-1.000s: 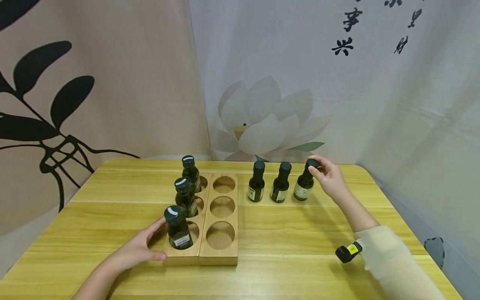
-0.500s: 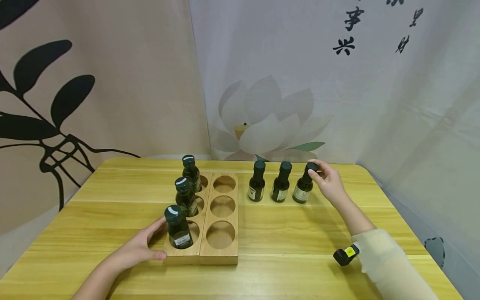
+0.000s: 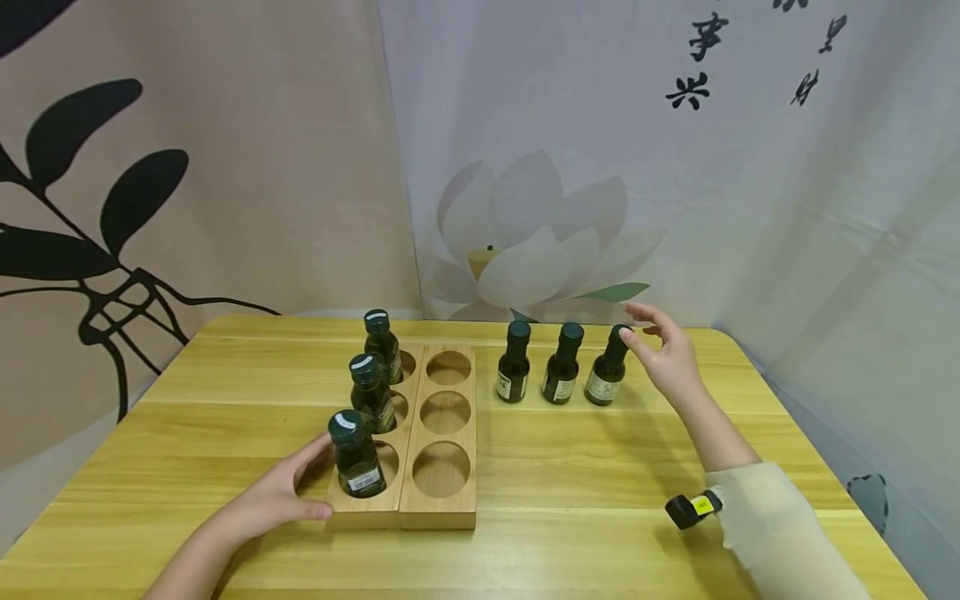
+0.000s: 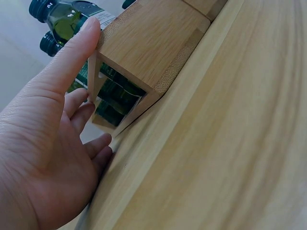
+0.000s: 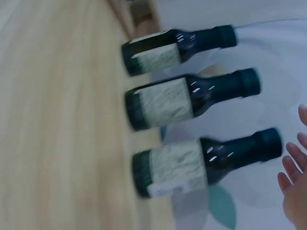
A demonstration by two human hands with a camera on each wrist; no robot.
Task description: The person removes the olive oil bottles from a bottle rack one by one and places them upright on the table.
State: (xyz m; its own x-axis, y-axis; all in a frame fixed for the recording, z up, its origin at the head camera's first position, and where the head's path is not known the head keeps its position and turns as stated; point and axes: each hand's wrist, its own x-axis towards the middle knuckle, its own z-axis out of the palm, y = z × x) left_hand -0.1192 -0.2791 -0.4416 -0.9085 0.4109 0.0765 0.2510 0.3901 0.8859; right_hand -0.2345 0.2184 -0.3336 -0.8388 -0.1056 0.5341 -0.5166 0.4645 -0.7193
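Two wooden bottle racks [image 3: 438,518] stand side by side, each with three round holes. Three dark glass bottles [image 3: 357,454] stand in the left rack's holes. My left hand [image 3: 273,500] touches that rack's left side; its thumb [image 4: 79,52] lies at the front corner and its fingers are loosely bent. To the right, three dark capped bottles [image 3: 513,367] with pale labels stand upright in a row. At the rightmost bottle [image 3: 604,382], my right hand [image 3: 667,358] is beside the cap with fingers spread. In the right wrist view, the visible fingers are apart from that bottle.
A light wood table [image 3: 570,533] carries everything. Behind it hangs a pale cloth [image 3: 300,167] printed with a lotus, dark leaves and characters. A black device with a yellow label [image 3: 693,507] is at the right sleeve [image 3: 780,525].
The right hand set the rightmost bottle slightly nearer the front, then let go of its cap, fingers lifting up and right. The left hand and racks have stayed put.
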